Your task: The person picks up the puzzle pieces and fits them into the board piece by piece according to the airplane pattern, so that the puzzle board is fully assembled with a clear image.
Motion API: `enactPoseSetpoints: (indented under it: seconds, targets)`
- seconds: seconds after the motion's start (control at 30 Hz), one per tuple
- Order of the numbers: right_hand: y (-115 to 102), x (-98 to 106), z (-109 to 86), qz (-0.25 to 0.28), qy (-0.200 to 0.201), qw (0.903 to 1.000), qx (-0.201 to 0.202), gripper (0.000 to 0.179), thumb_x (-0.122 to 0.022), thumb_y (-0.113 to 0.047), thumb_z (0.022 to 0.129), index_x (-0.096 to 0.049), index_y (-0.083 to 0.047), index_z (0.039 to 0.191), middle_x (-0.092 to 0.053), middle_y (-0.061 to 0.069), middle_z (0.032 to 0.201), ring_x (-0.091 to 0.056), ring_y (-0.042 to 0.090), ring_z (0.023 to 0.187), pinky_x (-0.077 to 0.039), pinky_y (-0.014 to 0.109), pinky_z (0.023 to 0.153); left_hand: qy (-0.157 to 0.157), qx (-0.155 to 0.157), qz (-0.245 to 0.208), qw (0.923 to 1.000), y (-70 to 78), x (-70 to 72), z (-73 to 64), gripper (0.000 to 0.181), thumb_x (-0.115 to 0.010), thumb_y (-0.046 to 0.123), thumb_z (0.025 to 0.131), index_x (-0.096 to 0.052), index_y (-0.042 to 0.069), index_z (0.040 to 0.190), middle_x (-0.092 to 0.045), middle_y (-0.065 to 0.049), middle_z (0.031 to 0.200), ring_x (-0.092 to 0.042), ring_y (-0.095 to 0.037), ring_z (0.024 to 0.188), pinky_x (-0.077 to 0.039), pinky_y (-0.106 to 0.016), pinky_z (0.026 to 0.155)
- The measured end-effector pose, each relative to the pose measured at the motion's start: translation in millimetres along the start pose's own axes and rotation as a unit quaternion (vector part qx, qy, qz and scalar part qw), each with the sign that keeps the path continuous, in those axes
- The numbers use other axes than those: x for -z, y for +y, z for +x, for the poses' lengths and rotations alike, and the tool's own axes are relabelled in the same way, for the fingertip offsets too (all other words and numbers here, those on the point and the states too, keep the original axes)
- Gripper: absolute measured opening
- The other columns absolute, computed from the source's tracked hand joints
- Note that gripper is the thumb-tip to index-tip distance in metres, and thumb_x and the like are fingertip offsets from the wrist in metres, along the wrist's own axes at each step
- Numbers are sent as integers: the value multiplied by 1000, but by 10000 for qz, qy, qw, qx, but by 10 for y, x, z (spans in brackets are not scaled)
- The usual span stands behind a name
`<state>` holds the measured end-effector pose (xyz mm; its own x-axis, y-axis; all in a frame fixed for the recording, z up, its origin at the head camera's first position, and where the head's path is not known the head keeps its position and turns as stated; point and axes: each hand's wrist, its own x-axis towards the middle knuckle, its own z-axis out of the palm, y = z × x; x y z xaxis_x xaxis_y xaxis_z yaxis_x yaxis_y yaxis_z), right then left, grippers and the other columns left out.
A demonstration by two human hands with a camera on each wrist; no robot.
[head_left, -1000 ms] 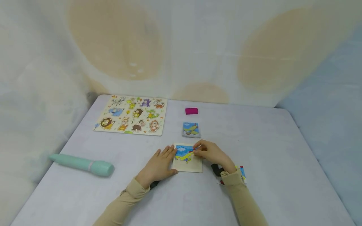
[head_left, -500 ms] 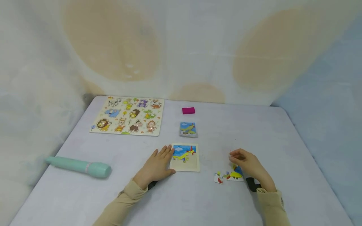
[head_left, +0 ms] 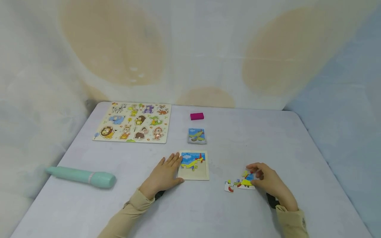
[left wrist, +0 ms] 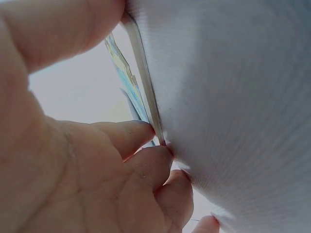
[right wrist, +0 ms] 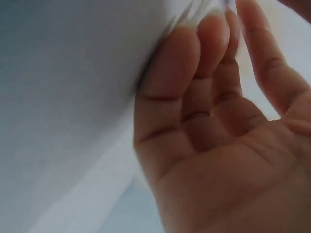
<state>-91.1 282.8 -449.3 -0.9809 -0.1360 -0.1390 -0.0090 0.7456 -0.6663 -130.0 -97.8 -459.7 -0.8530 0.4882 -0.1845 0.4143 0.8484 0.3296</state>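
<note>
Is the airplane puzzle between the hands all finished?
No, the puzzle board has a bare patch toward the person, and loose pieces lie by the right hand.

head view: light is even and diffuse; shadow beside the left sleeve (head_left: 122, 215) is faint and soft. left wrist view: background overexposed to white; print on the board (left wrist: 149, 87) washed out; table (left wrist: 233, 97) grey, shaded. right wrist view: dimmer; right hand (right wrist: 209, 131) shaded, background blurred.
</note>
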Motion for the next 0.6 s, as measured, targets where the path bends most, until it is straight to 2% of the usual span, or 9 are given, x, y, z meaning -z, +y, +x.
enactPoseSetpoints:
  seconds: [0.17, 0.3, 0.5, 0.6]
  targets:
    - [-34, -32, 151, -27, -25, 10000, 55, 35, -68, 7, 79, -64, -6, 111, -58, 8, 95, -52, 18, 84, -46, 22, 70, 18, -23, -21, 10000, -9, -7, -1, 83, -67, 43, 88, -30, 4, 152, -24, -13, 160, -21, -32, 149, -20, -55, 119]
    - [-103, -83, 339, -13, -32, 10000, 19, 24, -68, 4, 82, -65, -7, 103, -64, 9, 100, -57, 20, 87, -48, 26, 72, 53, -38, 23, 10000, -12, -2, -1, 83, -67, 43, 88, -30, 4, 151, -25, -14, 160, -22, -32, 149, -21, -56, 119]
    - [-249, -170, 551, -143, -350, 9984, 428, 15, -64, 0, 86, -62, -9, 98, -67, 9, 100, -62, 22, 91, -51, 34, 77, 47, -38, -14, 10000, -20, -14, 8, 83, -67, 43, 88, -31, 4, 151, -25, -13, 160, -21, -31, 149, -20, -56, 119]
    - [-289, -189, 591, -223, -453, 9971, 570, 14, -63, -2, 88, -60, -12, 99, -67, 6, 95, -59, 18, 84, -48, 31, 70, 41, -65, -6, 10000, -22, -23, 10, 83, -67, 44, 88, -30, 4, 151, -25, -14, 160, -21, -31, 149, -20, -56, 119]
